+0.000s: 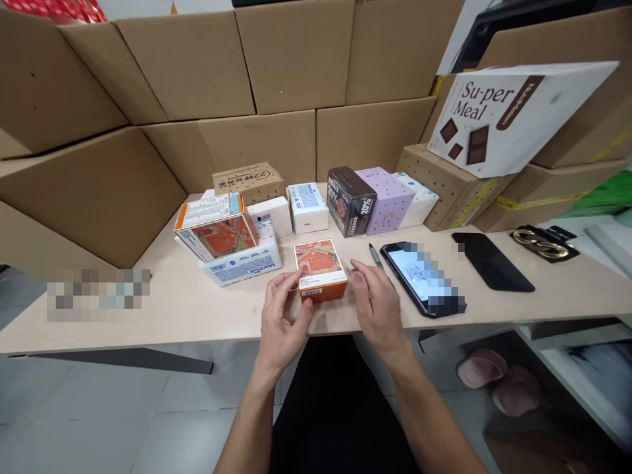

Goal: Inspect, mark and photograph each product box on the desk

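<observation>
A small orange box [321, 291] with a red painted picture on its top rests on the table near the front edge. My left hand [284, 313] is closed at its left side, the thumb on the front corner and a fingertip at the top left edge. To the right of the box, with a narrow gap, my right hand [378, 306] is open and curved, holding nothing. Just beyond that hand lie a dark pen [375, 255], partly covered by the fingers, and a black phone [419, 276] with a lit screen.
Behind stand a dark brown box [351, 203], a purple box [388, 197] and a white-blue box [309, 207]. A larger orange box [222, 230] sits on a white carton [241, 263]. A black flat case [494, 262] lies right. Cardboard boxes [276, 145] wall the back.
</observation>
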A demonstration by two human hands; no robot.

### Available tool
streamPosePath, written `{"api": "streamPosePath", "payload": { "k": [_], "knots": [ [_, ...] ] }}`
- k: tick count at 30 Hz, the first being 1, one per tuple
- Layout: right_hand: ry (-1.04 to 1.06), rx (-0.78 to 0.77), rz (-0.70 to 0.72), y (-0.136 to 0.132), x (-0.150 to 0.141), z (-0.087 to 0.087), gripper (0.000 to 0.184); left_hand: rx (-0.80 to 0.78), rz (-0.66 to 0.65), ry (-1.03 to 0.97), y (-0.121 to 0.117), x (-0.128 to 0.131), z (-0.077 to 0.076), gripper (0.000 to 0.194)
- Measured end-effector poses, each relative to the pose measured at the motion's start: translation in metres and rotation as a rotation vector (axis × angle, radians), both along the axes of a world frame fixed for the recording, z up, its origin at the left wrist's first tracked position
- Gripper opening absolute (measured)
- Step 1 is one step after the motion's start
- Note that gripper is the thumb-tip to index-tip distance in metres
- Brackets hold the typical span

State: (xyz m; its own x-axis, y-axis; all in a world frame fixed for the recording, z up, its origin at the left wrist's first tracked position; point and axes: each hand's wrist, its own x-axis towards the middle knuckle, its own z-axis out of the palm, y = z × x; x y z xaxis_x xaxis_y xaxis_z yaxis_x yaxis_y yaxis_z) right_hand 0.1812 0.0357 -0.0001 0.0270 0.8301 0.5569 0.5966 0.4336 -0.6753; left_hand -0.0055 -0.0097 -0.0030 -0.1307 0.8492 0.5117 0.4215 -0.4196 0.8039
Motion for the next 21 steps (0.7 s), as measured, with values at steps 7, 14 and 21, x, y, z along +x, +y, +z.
{"api": "streamPosePath", "payload": {
  "k": [7,14,21],
  "knots": [
    [-0.716,-0.161,-0.286,0.014,0.026,0.02,0.03,0.0,0.018,0.071,0.001,0.002,-0.001,0.046],
    [-0.863,-0.383,-0.21,0.021,0.022,0.025,0.041,0.055,0.004,0.139,0.001,0.003,-0.002,0.042],
    [0.258,-0.16,0.055,0.028,0.037,0.019,0.033,0.063,0.006,0.173,0.001,0.006,-0.002,0.038]
  ]
}}
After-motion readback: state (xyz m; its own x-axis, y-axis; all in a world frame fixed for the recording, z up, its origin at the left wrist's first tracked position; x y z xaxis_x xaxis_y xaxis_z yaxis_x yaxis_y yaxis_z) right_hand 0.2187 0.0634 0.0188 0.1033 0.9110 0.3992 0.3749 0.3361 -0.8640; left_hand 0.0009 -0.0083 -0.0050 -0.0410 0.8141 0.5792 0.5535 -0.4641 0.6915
